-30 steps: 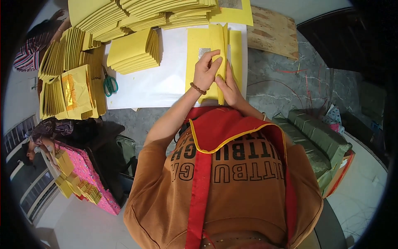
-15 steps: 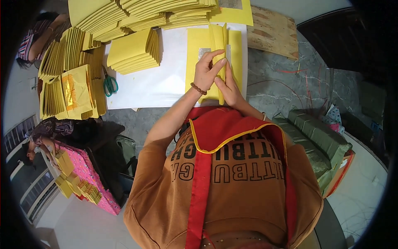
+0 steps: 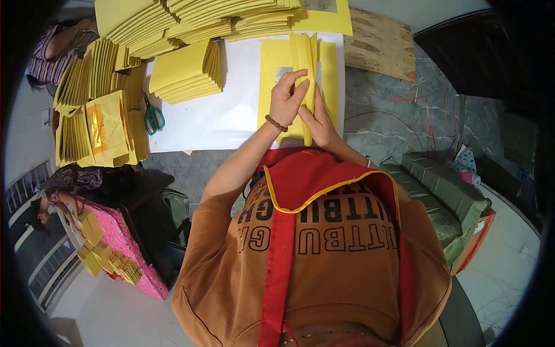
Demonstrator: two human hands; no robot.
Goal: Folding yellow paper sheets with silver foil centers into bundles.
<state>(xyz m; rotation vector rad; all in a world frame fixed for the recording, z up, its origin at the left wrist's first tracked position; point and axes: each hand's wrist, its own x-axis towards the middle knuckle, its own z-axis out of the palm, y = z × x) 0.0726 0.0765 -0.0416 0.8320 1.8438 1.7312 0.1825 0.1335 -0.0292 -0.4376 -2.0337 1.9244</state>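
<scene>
Little has shifted since the earlier frames: both hands stay on the folded yellow paper [image 3: 298, 63] at upper centre of the frame, lying on the white sheet [image 3: 225, 110]. To crease cleanly, I judge the pleats should stay aligned and the fingers press along the fold. Left hand [image 3: 286, 98] pinches the raised fold, fingers nearly closed on it. Right hand [image 3: 318, 124] rests flat against the lower edge, steadying it.

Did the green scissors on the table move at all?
No. The green scissors lie in the same spot, at the left edge of the white sheet, beside the yellow paper stacks.
</scene>
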